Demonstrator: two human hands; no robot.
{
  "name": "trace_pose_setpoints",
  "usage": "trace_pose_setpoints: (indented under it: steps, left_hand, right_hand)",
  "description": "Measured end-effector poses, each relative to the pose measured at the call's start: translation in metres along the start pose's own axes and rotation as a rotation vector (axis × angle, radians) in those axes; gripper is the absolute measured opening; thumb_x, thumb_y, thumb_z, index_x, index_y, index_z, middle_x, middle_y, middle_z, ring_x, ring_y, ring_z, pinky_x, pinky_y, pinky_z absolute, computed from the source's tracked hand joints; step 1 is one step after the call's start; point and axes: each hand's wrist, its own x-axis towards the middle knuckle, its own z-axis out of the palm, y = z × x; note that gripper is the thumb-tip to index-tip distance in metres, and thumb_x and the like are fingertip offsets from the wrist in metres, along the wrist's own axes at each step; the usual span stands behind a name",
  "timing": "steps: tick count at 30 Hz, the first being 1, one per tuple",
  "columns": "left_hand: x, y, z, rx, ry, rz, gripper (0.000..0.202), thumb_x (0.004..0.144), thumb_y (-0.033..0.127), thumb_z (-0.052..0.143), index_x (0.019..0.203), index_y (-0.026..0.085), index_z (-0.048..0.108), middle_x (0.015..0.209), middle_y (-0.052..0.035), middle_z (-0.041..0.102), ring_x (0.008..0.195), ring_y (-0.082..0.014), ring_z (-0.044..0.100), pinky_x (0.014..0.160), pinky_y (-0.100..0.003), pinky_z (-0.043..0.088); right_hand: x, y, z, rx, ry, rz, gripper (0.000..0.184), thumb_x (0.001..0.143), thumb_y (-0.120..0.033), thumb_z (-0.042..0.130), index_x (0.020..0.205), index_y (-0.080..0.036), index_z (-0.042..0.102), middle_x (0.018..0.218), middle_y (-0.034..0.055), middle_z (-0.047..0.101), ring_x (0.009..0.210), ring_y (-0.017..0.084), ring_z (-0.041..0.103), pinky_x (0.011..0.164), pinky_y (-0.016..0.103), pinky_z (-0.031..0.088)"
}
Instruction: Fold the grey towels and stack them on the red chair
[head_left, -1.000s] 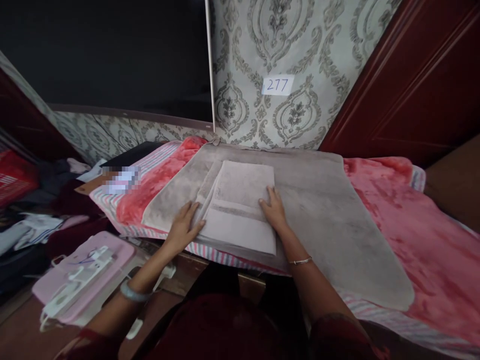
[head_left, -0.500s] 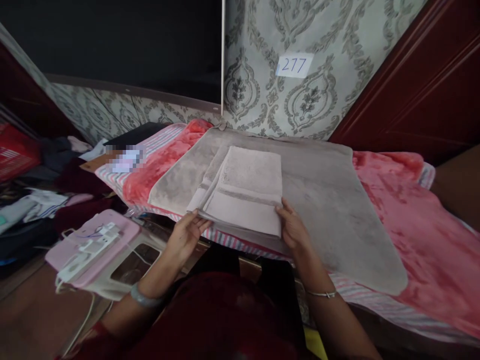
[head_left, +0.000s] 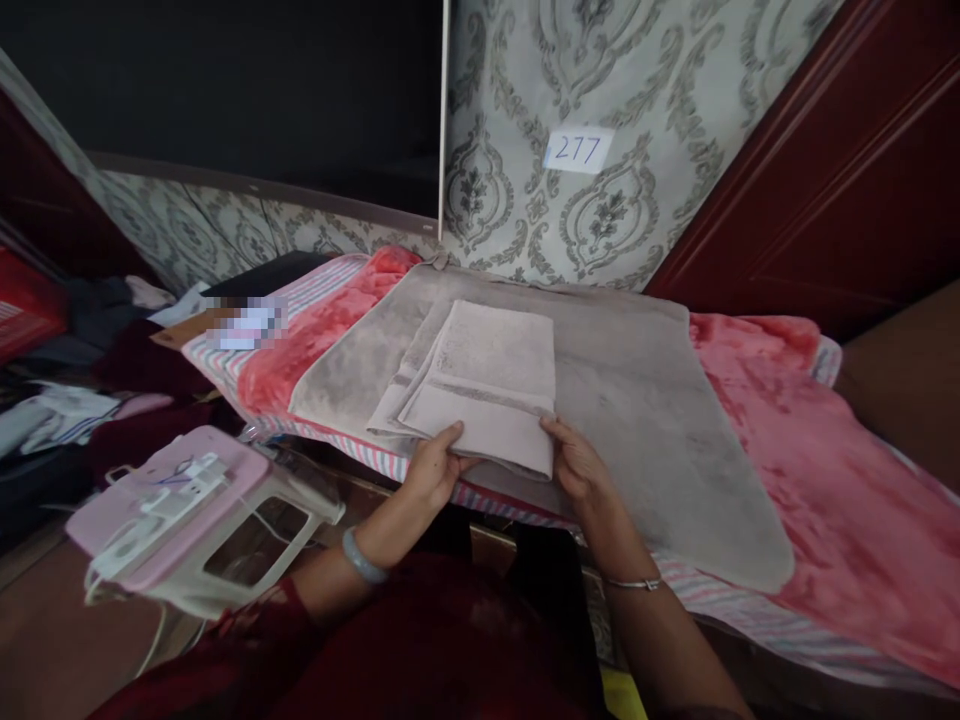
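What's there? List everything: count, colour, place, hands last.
Wall: one, white and grey, behind
Sign: one, white, on wall
TV: one, black, upper left
Panel: at least one, dark red, upper right
Striped cloth: one, pink, white and grey, lowest layer
Blanket: one, red, over striped cloth
Mat: one, grey, on blanket
Towel: one, pale grey, on mat
Stool: one, pink and white, lower left
Power strip: at least one, white, on stool
Clothes: uncountable heap, mixed, far left
Red item: one, red, left edge
Yellow item: one, yellow, bottom edge
Bangle: one, pale, left wrist
Bracelet: one, silver, right wrist
Left hand: one, bare, on towel
Right hand: one, bare, on towel
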Motion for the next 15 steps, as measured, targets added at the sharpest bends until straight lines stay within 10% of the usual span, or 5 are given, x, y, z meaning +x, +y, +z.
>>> trace_pose_setpoints:
  steps: [10,15]
  left_hand:
    - [-0.028,0.103,-0.080,0.250,0.249,-0.091,0.034,0.057,0.015,0.083,0.088,0.014,0.071,0.087,-0.0071,0.076,0.069,-0.0216,0.071,0.061,-0.031,0.063]
    - [-0.037,0.146,-0.132,0.391,0.338,-0.117,0.033,0.058,0.019,0.083,0.089,0.016,0.074,0.088,-0.0120,0.077,0.073,-0.0288,0.074,0.062,-0.035,0.064]
  right_hand:
    - [0.040,-0.018,0.005,0.217,-0.007,0.195,0.023,0.085,-0.035,0.057,0.106,-0.025,0.060,0.097,0.0067,0.076,0.086,0.023,0.072,0.091,0.044,0.055]
    - [0.073,-0.025,0.012,0.057,0.003,0.190,0.019,0.084,-0.035,0.058,0.099,-0.024,0.060,0.092,0.0045,0.073,0.085,0.022,0.070,0.082,0.040,0.056]
